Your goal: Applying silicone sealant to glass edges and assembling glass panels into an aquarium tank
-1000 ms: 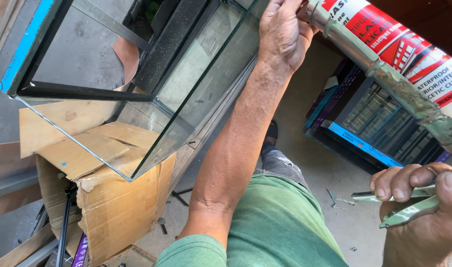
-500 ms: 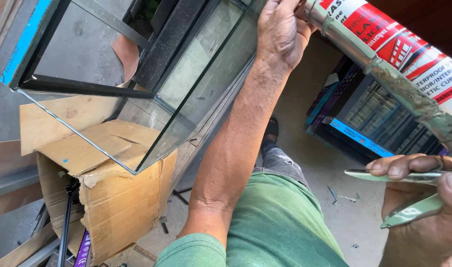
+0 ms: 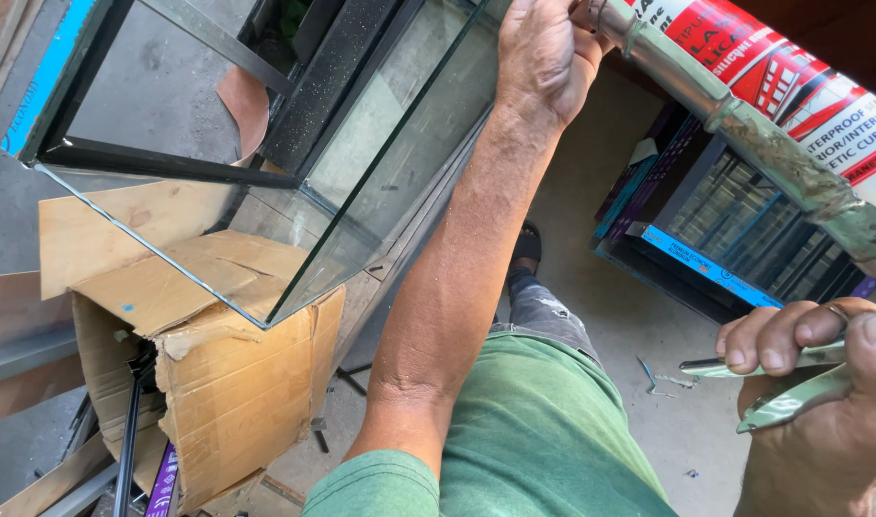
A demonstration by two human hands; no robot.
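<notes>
Head view, reading left to right. At nine o'clock a torn brown cardboard box (image 3: 217,383) props up a clear glass tank with black frame and blue edge strip (image 3: 294,163), tilted so one glass corner rests on the flaps. The panes look already joined into a box. Whether sealant lies along the seams cannot be told from here; no fresh bead shows, so by my reading the sealing is early or midway.

Centre, twelve o'clock: left hand (image 3: 545,57) closed over the tank's upper right glass edge, steadying it, forearm running down to a green sleeve.

At one to three o'clock a metal caulking gun loaded with a red-and-white sealant cartridge (image 3: 783,105) slants across the frame, its front end just beside the left hand at the tank rim; the nozzle tip is hidden.

Four o'clock: right hand (image 3: 821,402) wrapped round the gun's metal trigger and handle, fingers curled tight.

Behind, a second black-framed tank (image 3: 716,249) sits on the concrete floor (image 3: 591,278).
</notes>
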